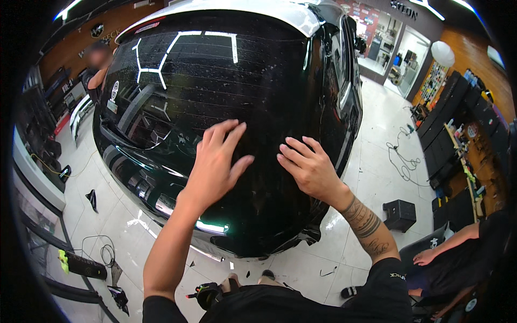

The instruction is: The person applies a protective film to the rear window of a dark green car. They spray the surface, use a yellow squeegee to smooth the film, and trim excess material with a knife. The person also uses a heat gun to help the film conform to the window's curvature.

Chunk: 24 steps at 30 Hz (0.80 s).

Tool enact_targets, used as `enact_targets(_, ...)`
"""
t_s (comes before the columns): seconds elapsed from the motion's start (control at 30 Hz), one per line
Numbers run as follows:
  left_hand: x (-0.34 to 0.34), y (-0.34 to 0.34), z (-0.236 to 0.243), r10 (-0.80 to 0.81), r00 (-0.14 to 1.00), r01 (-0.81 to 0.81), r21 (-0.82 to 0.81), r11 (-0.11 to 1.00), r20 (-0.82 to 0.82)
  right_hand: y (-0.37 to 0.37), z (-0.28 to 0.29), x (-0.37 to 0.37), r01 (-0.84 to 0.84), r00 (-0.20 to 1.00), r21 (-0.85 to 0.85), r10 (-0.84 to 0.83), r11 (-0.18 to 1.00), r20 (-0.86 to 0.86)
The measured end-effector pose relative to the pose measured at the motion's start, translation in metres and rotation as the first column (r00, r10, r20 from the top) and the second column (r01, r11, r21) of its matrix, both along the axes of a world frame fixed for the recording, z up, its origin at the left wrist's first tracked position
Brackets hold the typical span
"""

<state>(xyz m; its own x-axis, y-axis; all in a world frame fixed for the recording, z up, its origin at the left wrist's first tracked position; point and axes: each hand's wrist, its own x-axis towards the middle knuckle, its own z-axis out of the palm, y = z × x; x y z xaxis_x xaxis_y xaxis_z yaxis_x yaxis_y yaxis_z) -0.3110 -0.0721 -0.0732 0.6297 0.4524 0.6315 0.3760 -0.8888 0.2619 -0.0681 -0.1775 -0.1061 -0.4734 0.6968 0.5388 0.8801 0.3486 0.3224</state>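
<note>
Pale floor tiles (377, 126) spread around a dark, glossy car (264, 220), whose rear faces the person and fills the middle of the view; its rear window (215, 81) slopes away toward the white roof edge (215, 8), carrying specks and bright white angular reflections of lights; the person's left hand (215, 156) is over the car's rear, back of the hand uppermost, its fingers slightly parted and the thumb held well out to the side, with nothing gripped between them; the right hand (309, 167) is just across from it, nearer the car's right side, fingers bent a little and loosely spread, likewise holding nothing; whether either set of fingertips touches the dark surface I cannot tell; dark bands of tattoo (363, 220) mark the right forearm; a dark pouch (207, 295) sits at the person's waist; to the right a black box (400, 215) stands on the tiles, with a loose cable (416, 160) beyond it; another person (96, 78) is at the car's far left side, and a co-worker in dark clothes (458, 264) is at the lower right, one arm reaching inward.
</note>
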Motion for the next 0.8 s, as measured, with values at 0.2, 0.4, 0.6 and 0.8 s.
enact_targets(0.2, 0.053, 0.03, 0.0, 0.169, 0.986, -0.169, -0.08, 0.982, -0.006, -0.005, -0.009, 0.015, -0.077, 0.994, -0.024, 0.074, 0.997, -0.083)
enact_targets(0.4, 0.041, 0.064, 0.012, -0.151, 0.988, 0.152, 0.011, 0.988, -0.038, -0.008, -0.03, 0.005, -0.108, 0.808, 0.218, 0.214, 0.97, -0.549)
enact_targets(0.6, -0.062, 0.038, 0.025, -0.053, 0.999, 0.053, -0.038, 0.998, -0.001, -0.043, -0.052, -0.014, 0.025, 0.741, 0.135, 0.072, 0.991, -0.668)
enact_targets(0.8, -0.115, 0.073, -0.037, 0.261, 0.965, -0.261, -0.087, 0.961, -0.008, -0.047, 0.008, -0.088, -0.533, 0.53, -0.133, 0.206, 0.836, -0.823)
